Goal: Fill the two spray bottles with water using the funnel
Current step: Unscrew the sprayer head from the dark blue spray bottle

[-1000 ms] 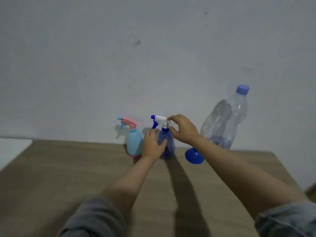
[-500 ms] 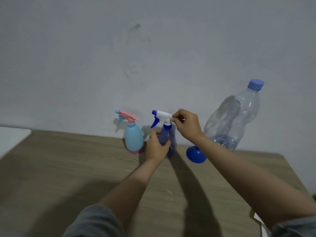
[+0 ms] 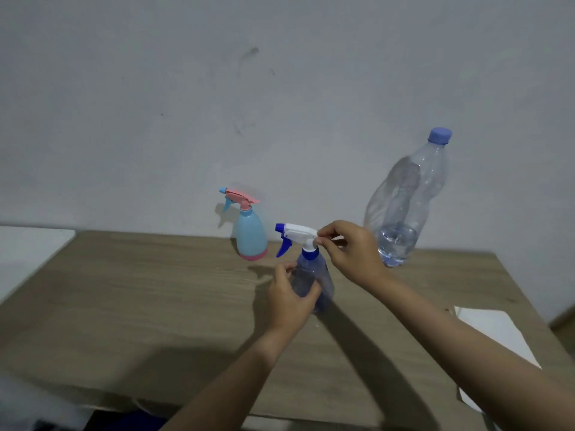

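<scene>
Over to the left of the blue spray bottle, the pale blue and pink spray bottle (image 3: pixel 250 233) is standing upright near the wall, trigger head screwed on, nobody touching it. Now the action: the left hand (image 3: pixel 289 298) is wrapping its fingers (image 3: pixel 312 290) round the belly of the blue spray bottle (image 3: pixel 311 279), which is standing on the table (image 3: pixel 140 300) nearer the person, while the right hand (image 3: pixel 353 251) is pinching the back of its white and blue trigger head (image 3: pixel 297 236) just above the collar. By my reading, we are at the opening step, unscrewing that head, and nothing is being poured yet. The next move is calling for a firm hold below and a twist above, then lifting the head and its dip tube straight out. Further right of that bottle, behind the right hand, the big clear water bottle (image 3: pixel 407 203) is standing capped with only a little water in its base. The funnel is not showing at this moment. No brand, label or writing is readable anywhere.
</scene>
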